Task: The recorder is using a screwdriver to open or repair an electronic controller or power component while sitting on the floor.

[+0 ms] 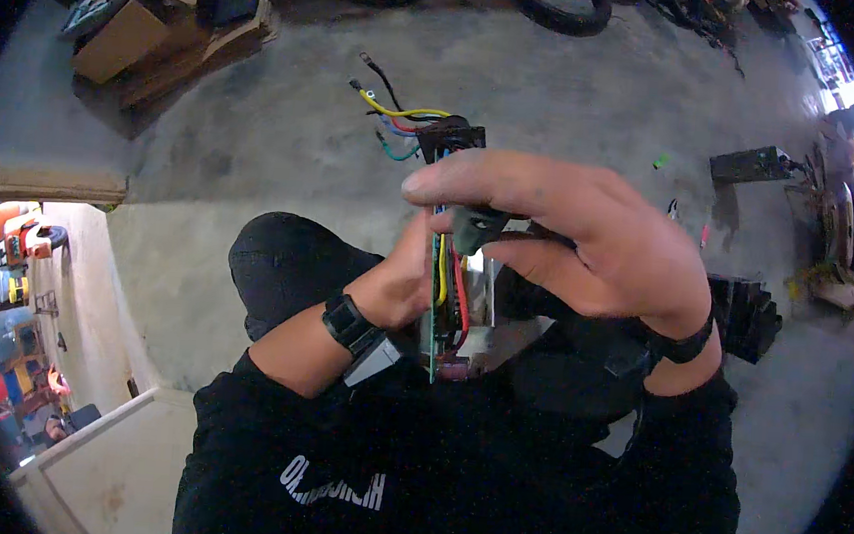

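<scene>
A circuit board [434, 318], seen edge-on, stands upright in front of my chest. Thick red and yellow wires [461, 300] run along its side, and a silvery metal part sits beside them. From its far end, loose black, yellow, red, blue and green leads [399, 114] fan out to the left past a black end piece [453, 134]. My left hand [409, 271] is closed around the board from the left, its fingers mostly hidden. Over the board, my right hand [600, 235] pinches a dark rounded piece [477, 229], perhaps a tool handle; its other end cannot be made out.
Cardboard boxes [139, 39] lie at the far left and a black tyre [560, 1] at the far edge. A dark box-shaped object [751, 165] and a black item [749, 318] rest on the concrete floor at right. A pale ledge [102, 442] crosses the lower left.
</scene>
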{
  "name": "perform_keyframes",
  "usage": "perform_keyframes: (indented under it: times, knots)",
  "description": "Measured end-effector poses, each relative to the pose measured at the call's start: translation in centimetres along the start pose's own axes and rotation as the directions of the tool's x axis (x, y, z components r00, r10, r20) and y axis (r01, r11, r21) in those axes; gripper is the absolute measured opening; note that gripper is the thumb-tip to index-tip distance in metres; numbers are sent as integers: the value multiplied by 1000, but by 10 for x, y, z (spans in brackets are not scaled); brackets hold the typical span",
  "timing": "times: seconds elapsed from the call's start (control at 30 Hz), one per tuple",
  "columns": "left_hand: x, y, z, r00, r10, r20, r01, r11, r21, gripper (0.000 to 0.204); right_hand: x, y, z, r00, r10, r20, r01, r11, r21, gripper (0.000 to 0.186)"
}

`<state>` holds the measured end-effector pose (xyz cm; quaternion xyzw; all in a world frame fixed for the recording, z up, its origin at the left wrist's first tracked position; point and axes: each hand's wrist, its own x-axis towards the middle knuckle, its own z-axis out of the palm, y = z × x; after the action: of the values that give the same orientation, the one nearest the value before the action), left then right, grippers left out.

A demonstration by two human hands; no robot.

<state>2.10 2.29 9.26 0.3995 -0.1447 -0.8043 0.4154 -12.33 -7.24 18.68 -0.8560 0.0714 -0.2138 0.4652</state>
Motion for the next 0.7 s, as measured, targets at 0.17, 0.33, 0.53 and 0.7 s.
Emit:
perform_keyframes:
  times: [0.17,0.33,0.53,0.7]
  knots:
    - [7,-5,4,988,-109,-107,99,991,-94,54,0,-7,-4,993,111,33,-104,982,-160,44]
    - [15,-28,-36,997,2,83,-5,999,41,56,2,4,5,992,129,0,-122,939,-322,46]
    - [14,-20,-23,976,-157,-152,147,986,-75,54,-10,0,19,981,67,-183,-137,905,-402,51]
    - [8,-13,-15,972,-139,-188,121,987,-104,54,-12,1,28,948,-91,-305,-83,855,-512,52]
